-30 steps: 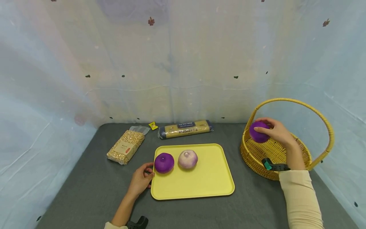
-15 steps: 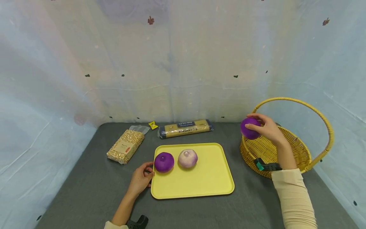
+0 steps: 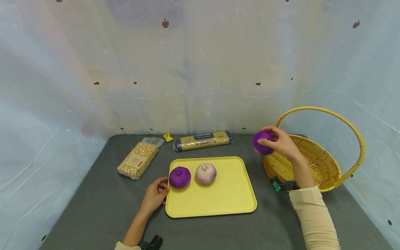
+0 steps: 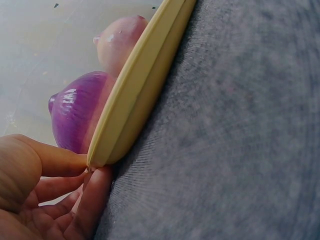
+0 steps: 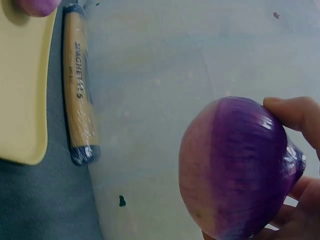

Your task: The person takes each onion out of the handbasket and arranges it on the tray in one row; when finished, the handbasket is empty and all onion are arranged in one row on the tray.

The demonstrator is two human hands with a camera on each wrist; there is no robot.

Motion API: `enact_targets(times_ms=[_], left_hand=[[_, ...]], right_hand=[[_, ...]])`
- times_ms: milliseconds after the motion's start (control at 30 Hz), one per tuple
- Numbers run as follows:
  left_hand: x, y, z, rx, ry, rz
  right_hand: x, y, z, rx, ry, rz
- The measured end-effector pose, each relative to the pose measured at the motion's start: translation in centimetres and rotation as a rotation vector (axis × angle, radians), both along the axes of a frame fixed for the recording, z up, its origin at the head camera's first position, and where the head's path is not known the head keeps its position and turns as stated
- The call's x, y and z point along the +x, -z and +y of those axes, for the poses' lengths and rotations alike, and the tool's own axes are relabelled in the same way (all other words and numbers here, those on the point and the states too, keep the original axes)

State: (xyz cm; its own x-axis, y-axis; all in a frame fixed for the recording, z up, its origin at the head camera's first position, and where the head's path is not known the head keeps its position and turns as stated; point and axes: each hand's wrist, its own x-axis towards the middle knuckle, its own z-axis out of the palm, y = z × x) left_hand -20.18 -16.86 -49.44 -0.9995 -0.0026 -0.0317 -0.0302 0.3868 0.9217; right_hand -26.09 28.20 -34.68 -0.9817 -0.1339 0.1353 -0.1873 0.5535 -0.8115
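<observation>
A round purple onion [image 3: 262,142] is held in the air in the closed grip of the person's right hand [image 3: 282,143], fingers curled round it, just past the left rim of the woven yellow basket with a hoop handle [image 3: 315,163] and above the bare grey counter [image 3: 265,211] between basket and tray. The flat yellow plastic tray [image 3: 218,198] carries a second purple onion [image 3: 179,177] and a pale pink onion [image 3: 205,173] near its far left corner; its right half is bare. The left hand [image 3: 153,196] pinches the tray's left edge. Behind lie a long spaghetti packet [image 3: 203,140] and a clear bag of grain [image 3: 137,160].
</observation>
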Motion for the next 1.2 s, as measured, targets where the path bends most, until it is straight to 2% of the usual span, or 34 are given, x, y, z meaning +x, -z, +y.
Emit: enact_targets(times_ms=[200,433,733,1200], left_hand=[[0.1,-0.1,0.0,-0.002,0.0,0.015],[0.1,-0.1,0.1,-0.019,0.003,0.019],[0.0,-0.1,0.1,-0.027,0.001,0.021],[0.0,-0.1,0.0,-0.02,0.004,0.011]], right_hand=[[0.3,0.0,-1.3,-0.016,-0.029,-0.019],[1.1,-0.8,-3.2,0.0,-0.056,0.036],[-0.7,2.0,-3.1,-0.011,-0.068,0.011],[-0.8,3.4,-4.5,-0.015,-0.089,-0.019]])
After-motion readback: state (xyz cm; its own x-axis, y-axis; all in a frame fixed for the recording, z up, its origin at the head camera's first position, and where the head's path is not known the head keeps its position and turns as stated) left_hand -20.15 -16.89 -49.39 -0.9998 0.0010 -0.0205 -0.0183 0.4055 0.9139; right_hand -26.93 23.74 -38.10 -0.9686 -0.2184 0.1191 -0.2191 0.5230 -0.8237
